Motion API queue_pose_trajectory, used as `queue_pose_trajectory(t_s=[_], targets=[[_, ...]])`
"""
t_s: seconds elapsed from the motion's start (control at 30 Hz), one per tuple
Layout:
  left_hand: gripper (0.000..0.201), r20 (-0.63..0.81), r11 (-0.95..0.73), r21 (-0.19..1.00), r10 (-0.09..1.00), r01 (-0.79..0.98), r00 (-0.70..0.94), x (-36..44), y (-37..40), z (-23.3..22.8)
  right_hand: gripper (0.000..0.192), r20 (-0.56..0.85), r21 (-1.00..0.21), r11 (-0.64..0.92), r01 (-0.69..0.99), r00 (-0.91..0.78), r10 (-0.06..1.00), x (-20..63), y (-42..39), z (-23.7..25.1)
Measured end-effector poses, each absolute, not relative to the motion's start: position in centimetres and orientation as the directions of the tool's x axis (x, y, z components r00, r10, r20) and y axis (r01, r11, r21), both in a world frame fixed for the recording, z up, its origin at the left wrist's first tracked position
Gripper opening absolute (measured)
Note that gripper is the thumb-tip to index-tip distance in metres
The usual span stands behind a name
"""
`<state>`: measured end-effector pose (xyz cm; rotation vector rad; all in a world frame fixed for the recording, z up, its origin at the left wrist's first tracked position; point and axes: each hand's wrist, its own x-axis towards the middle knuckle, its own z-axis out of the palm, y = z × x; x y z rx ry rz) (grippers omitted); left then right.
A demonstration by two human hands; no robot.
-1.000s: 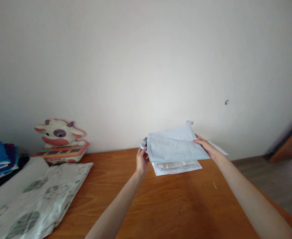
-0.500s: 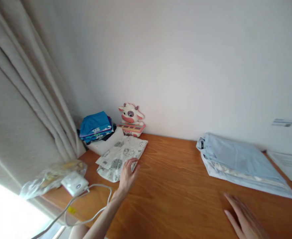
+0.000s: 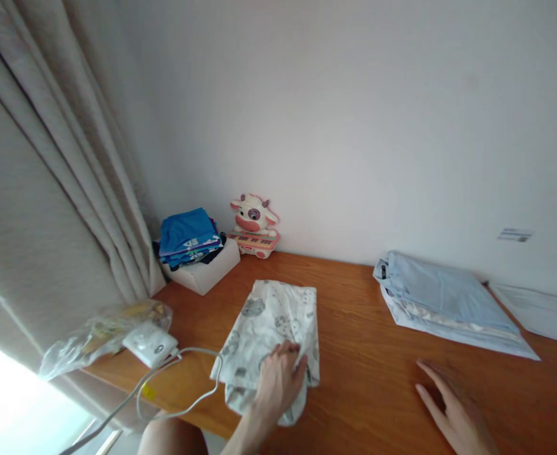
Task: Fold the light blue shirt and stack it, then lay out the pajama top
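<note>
The left hand [image 3: 281,377] grips the patterned cloth [image 3: 271,316] — seemingly a positioning step; squaring it would need the right hand [image 3: 456,414] (empty, fingers parted).

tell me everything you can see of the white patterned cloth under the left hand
The cloth is off-white with grey, animal-like prints and looks like soft, thin fabric. It is folded into a flat, roughly rectangular bundle, lightly creased, with a rounded layer poking out at the near end. It lies on the wooden table, near the front edge. The left hand is on top, fingers curled; whether they grip it is unclear. A white cable seems to touch its left side.
</note>
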<state>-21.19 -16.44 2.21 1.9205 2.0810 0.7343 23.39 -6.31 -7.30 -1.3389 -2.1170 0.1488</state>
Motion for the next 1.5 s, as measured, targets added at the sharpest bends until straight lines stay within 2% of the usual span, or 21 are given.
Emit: queue_pose_trajectory(t_s=[0.03, 0.07, 0.13, 0.2, 0.3, 0.4, 0.53, 0.67, 0.73, 0.83, 0.9, 0.97, 1.0, 1.07, 1.13, 1.2, 1.27, 1.3, 1.33, 1.4, 1.5], targets=[[0.029, 0.129, -0.022, 0.592, 0.989, 0.806, -0.068, -19.0, -18.0, 1.7, 0.062, 0.433, -0.438, 0.481, 0.760, -0.291, 0.853, 21.4, -8.1, -6.9], [0.038, 0.082, -0.062, 0.654, 0.997, 0.754, 0.011, -17.0, -19.6, 1.2, 0.068, 0.408, -0.469, 0.493, 0.733, -0.315, 0.857, 19.3, -10.1, -6.3], [0.070, 0.016, -0.114, 0.744, 0.988, 0.659, 0.153, -14.6, -22.4, 0.1, 0.075, 0.347, -0.465, 0.591, 0.659, -0.478, 0.807, 15.0, -14.0, -5.0], [0.080, 0.040, -0.168, 0.790, 0.974, 0.590, 0.224, -14.5, -24.4, -0.8, 0.081, 0.292, -0.443, 0.672, 0.593, -0.614, 0.734, 11.3, -16.5, -3.6], [0.093, 0.173, -0.232, 0.754, 0.973, 0.615, 0.155, -18.5, -26.2, -1.4, 0.081, 0.230, -0.482, 0.698, 0.530, -0.692, 0.684, 8.4, -17.2, -1.8], [0.102, 0.217, -0.137, 0.622, 0.976, 0.771, -0.002, -24.1, -27.1, -1.3, 0.067, 0.238, -0.561, 0.658, 0.502, -0.663, 0.709, 7.5, -15.9, -1.0], [0.082, 0.165, -0.103, 0.527, 0.986, 0.843, 0.017, -28.2, -28.1, -0.8, 0.050, 0.295, -0.609, 0.628, 0.485, -0.596, 0.747, 6.6, -14.6, -0.9], [0.054, 0.113, -0.055, 0.537, 0.994, 0.842, -0.006, -27.4, -29.3, 0.3, 0.033, 0.322, -0.651, 0.579, 0.490, -0.512, 0.796, 6.2, -16.2, -0.8], [0.036, 0.066, -0.037, 0.607, 0.998, 0.794, -0.004, -26.4, -29.9, 1.3, 0.021, 0.298, -0.724, 0.512, 0.463, -0.460, 0.837, 6.8, -17.8, -0.5], [0.015, -0.002, -0.018, 0.789, 0.999, 0.614, 0.032, -25.7, -29.6, 3.9, 0.029, 0.218, -0.856, 0.388, 0.341, -0.442, 0.870, 7.8, -18.7, 0.6], [0.019, -0.035, 0.025, 0.897, 0.999, 0.442, 0.013, -25.8, -27.2, 6.2, 0.033, 0.177, -0.923, 0.302, 0.236, -0.436, 0.882, 7.9, -16.9, 2.2], [0.032, -0.041, 0.063, 0.955, 0.996, 0.289, -0.084, -26.2, -22.8, 8.8, 0.034, 0.167, -0.964, 0.228, 0.137, -0.352, 0.921, 7.1, -12.5, 4.5], [0.036, -0.015, 0.052, 0.971, 0.988, 0.235, -0.155, -26.3, -20.0, 10.2, 0.033, 0.184, -0.973, 0.213, 0.086, -0.261, 0.948, 6.5, -9.7, 5.9], [0.034, 0.171, -0.117, 0.978, 0.926, 0.176, -0.336, -26.3, -14.5, 13.0, 0.036, 0.219, -0.973, 0.224, 0.051, -0.088, 0.972, 5.0, -4.1, 8.9], [0.039, 0.363, -0.337, 0.931, 0.800, 0.143, -0.477, -25.8, -10.2, 15.4, 0.043, 0.324, -0.942, 0.318, 0.108, 0.045, 0.945, 3.7, -0.2, 11.8], [0.046, 0.517, -0.504, 0.843, 0.664, 0.187, -0.540, -25.0, -8.5, 16.6, 0.052, 0.464, -0.877, 0.437, 0.200, 0.112, 0.879, 3.0, 0.6, 13.7], [0.042, 0.588, -0.558, 0.793, 0.597, 0.245, -0.546, -24.0, -9.5, 15.9, 0.056, 0.558, -0.812, 0.518, 0.269, 0.097, 0.824, 3.1, -1.7, 13.8], [0.038, 0.593, -0.542, 0.796, 0.607, 0.271, -0.529, -23.5, -10.7, 14.7, 0.054, 0.571, -0.795, 0.534, 0.289, 0.059, 0.819, 3.4, -3.6, 13.1], [0.033, 0.584, -0.503, 0.810, 0.636, 0.303, -0.504, -23.0, -12.2, 13.0, 0.050, 0.556, -0.793, 0.531, 0.299, -0.001, 0.831, 3.8, -5.8, 11.9], [0.025, 0.521, -0.368, 0.834, 0.770, 0.411, -0.369, -22.1, -15.8, 8.6, 0.040, 0.453, -0.813, 0.474, 0.338, -0.143, 0.880, 4.9, -10.4, 8.6], [0.028, 0.292, -0.131, 0.853, 0.922, 0.505, -0.254, -21.5, -20.9, 1.8, 0.035, 0.300, -0.791, 0.393, 0.468, -0.263, 0.917, 6.5, -16.1, 2.7]])
